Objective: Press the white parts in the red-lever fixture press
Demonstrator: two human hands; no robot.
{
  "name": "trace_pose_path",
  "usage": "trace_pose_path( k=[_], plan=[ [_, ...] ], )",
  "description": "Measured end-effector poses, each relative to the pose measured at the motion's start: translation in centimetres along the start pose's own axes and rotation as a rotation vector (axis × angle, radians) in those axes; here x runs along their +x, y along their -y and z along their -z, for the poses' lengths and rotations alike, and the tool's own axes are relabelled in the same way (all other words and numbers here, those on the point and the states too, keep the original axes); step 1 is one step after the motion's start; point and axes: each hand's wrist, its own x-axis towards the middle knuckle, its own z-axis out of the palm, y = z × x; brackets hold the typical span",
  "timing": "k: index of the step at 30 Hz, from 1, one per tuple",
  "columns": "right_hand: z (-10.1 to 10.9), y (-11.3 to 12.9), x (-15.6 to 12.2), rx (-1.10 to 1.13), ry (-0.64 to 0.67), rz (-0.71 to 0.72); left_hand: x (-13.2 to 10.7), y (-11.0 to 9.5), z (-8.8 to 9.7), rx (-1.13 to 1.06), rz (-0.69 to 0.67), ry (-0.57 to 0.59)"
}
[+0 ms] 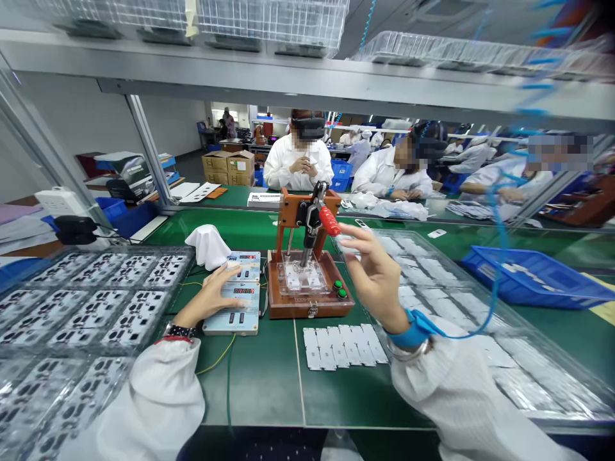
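The left hand (214,291) lay open on the pale blue meter box (234,299). The right hand (372,269), fingers loosely open, was just beside the red-handled lever (328,219) of the brown wooden press fixture (307,282).

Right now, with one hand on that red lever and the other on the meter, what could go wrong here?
1. The right hand reaches the red lever with its fingers raised; it might slip off the handle.
2. The white parts lie loose beneath that arm; a sleeve could sweep them off.
3. The left hand rests on the meter box and might press a button unintentionally.
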Motion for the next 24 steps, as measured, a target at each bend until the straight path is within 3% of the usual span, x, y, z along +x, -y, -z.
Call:
trace_pose_path(
  k=[6,11,24],
  plan=[
    [3.7,-6.5,-5.3,-0.086,-0.053,-0.227,0.1,1.0,0.1,0.049,0.145,0.142],
    [5.5,-10.5,-7.6,-0.112,-0.105,-0.381,0.0,1.1,-0.1,0.067,0.072,0.181],
    [5.0,-10.0,-7.9,-0.007,-0.077,-0.455,0.9,-1.0,-1.5,0.182,-0.011,0.069]
  ],
)
